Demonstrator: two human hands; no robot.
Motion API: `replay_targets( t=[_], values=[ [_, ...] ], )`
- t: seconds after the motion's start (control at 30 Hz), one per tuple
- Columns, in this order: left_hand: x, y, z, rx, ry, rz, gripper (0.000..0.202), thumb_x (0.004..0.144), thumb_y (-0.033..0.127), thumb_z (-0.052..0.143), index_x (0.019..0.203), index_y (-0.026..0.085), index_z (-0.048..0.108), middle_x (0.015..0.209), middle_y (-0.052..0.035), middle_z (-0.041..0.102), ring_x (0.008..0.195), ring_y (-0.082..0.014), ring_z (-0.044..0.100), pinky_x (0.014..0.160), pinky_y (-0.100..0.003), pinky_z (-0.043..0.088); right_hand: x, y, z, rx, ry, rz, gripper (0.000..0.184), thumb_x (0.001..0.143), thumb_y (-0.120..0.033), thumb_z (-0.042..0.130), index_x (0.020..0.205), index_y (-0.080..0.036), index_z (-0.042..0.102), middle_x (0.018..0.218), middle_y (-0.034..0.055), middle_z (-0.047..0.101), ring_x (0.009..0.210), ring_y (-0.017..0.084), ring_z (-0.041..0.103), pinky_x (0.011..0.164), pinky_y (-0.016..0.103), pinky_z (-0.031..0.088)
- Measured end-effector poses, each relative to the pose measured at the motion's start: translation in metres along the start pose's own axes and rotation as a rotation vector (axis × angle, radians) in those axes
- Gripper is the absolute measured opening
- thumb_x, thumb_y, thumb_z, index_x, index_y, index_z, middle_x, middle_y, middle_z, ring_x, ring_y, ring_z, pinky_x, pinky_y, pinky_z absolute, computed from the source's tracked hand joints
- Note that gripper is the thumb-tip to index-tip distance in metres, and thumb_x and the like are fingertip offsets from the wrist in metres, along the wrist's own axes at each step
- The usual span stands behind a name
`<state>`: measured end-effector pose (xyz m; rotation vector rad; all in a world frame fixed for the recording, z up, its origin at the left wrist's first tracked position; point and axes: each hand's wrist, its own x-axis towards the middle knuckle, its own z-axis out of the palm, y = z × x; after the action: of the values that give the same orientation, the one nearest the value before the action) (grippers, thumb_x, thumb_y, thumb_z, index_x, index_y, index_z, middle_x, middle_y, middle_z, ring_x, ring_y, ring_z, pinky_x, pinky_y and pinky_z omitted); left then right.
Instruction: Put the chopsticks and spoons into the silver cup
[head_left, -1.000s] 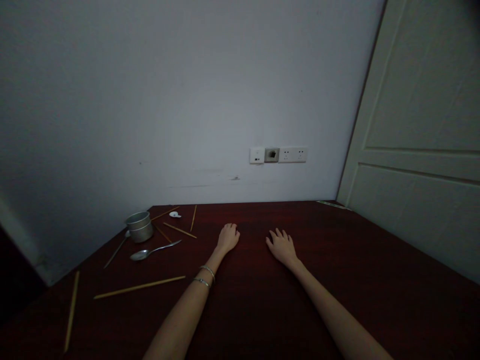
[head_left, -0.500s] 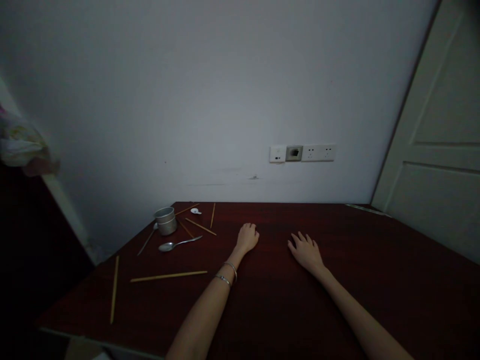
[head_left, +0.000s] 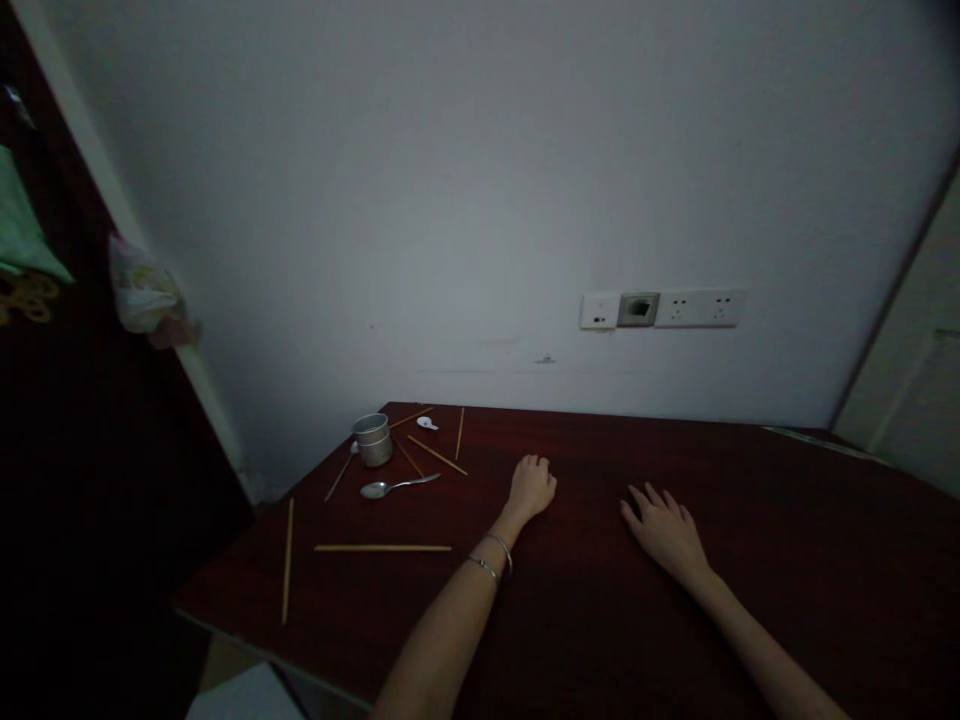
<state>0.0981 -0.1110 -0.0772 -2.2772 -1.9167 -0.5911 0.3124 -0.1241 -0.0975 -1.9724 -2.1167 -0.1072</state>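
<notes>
Head view: dark-red table (head_left: 585,620) set against pale wall (head_left: 487,180), dimly lit.
L hand (head_left: 532,487): laid on tabletop, fingers bent; can't be told if anything's gripped.
R hand (head_left: 666,535): rested palm-down on table, fingers spread, relaxed.
Spoon (head_left: 377,490): laid left of L hand, nr metal cup (head_left: 375,453); sticks (head_left: 382,548) scattered abt.
Sockets (head_left: 697,308): wall-mounted above table.
Bag (head_left: 142,295): hung far left.

The bottom edge crops both forearms (head_left: 442,640), the left edge a green cloth (head_left: 22,230); the cup (head_left: 374,453) hides its floor.
</notes>
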Motion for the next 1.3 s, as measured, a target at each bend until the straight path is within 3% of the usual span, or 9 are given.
replay_targets(
  t=[0.3,0.6,0.73,0.83,0.93,1.03,1.17,1.3],
  values=[
    [0.0,0.0,0.003,0.019,0.006,0.005,0.029,0.081,0.024,0.035,0.101,0.011,0.052,0.103,-0.0127,0.052,0.101,-0.0214,0.044,0.09,-0.033,0.033,-0.003,0.0,-0.002,-0.033,0.023,-0.011,0.054,0.08,-0.045,0.026,0.124,-0.018,0.043,0.132,0.0098,0.038,0.121,0.031,0.03,0.095,0.044,0.025],
    [0.003,-0.001,-0.003,0.066,-0.117,0.049,0.032,0.08,0.029,0.036,0.101,0.011,0.051,0.103,-0.0146,0.052,0.1,-0.0239,0.046,0.086,-0.037,0.038,-0.001,0.002,0.004,-0.042,0.036,-0.031,0.055,0.079,-0.044,0.027,0.122,-0.016,0.045,0.129,0.0126,0.041,0.117,0.034,0.034,0.092,0.046,0.027],
    [0.004,-0.006,-0.021,0.056,-0.154,0.106,0.03,0.077,0.026,0.041,0.103,0.013,0.051,0.104,-0.0126,0.052,0.097,-0.0225,0.048,0.083,-0.036,0.04,0.005,-0.002,-0.001,-0.034,-0.006,-0.018,0.053,0.079,-0.043,0.029,0.12,-0.015,0.047,0.125,0.0157,0.043,0.111,0.037,0.04,0.086,0.049,0.031],
    [-0.001,-0.018,-0.051,0.076,-0.081,0.194,0.029,0.078,0.025,0.039,0.105,0.016,0.049,0.11,-0.0099,0.049,0.103,-0.0217,0.045,0.086,-0.034,0.038,0.012,-0.021,-0.013,0.014,0.014,-0.086,0.05,0.077,-0.037,0.035,0.121,-0.014,0.045,0.124,0.0173,0.043,0.11,0.035,0.041,0.085,0.048,0.034],
    [-0.011,-0.043,-0.09,0.105,0.034,0.178,0.034,0.081,0.023,0.035,0.114,0.014,0.041,0.112,-0.0097,0.048,0.104,-0.02,0.043,0.089,-0.032,0.035,0.014,-0.06,-0.031,0.144,0.025,-0.319,0.046,0.077,-0.027,0.036,0.118,-0.012,0.047,0.124,0.0153,0.044,0.111,0.029,0.041,0.088,0.039,0.035],
    [-0.027,-0.085,-0.127,0.14,0.091,0.051,0.036,0.079,0.019,0.037,0.115,0.014,0.037,0.111,-0.0095,0.049,0.102,-0.0186,0.045,0.088,-0.03,0.036,0.003,-0.118,-0.052,0.305,-0.043,-0.546,0.038,0.077,-0.022,0.035,0.109,-0.014,0.055,0.113,0.0118,0.051,0.103,0.022,0.047,0.087,0.03,0.037],
    [-0.057,-0.155,-0.165,0.195,0.126,-0.281,0.026,0.078,0.018,0.039,0.103,0.016,0.046,0.104,-0.0082,0.054,0.096,-0.0183,0.05,0.079,-0.028,0.04,-0.028,-0.199,-0.069,0.46,-0.127,-0.831,0.033,0.078,-0.018,0.036,0.102,-0.016,0.058,0.103,0.0091,0.055,0.095,0.019,0.051,0.082,0.025,0.038],
    [-0.097,-0.224,-0.196,0.189,0.077,-0.674,0.016,0.076,0.019,0.042,0.086,0.016,0.054,0.091,-0.0083,0.06,0.088,-0.02,0.055,0.072,-0.028,0.042,-0.055,-0.26,-0.069,0.531,-0.224,-1.058,0.031,0.076,-0.016,0.04,0.101,-0.017,0.059,0.101,0.0072,0.056,0.097,0.017,0.051,0.083,0.024,0.037]
  ],
)
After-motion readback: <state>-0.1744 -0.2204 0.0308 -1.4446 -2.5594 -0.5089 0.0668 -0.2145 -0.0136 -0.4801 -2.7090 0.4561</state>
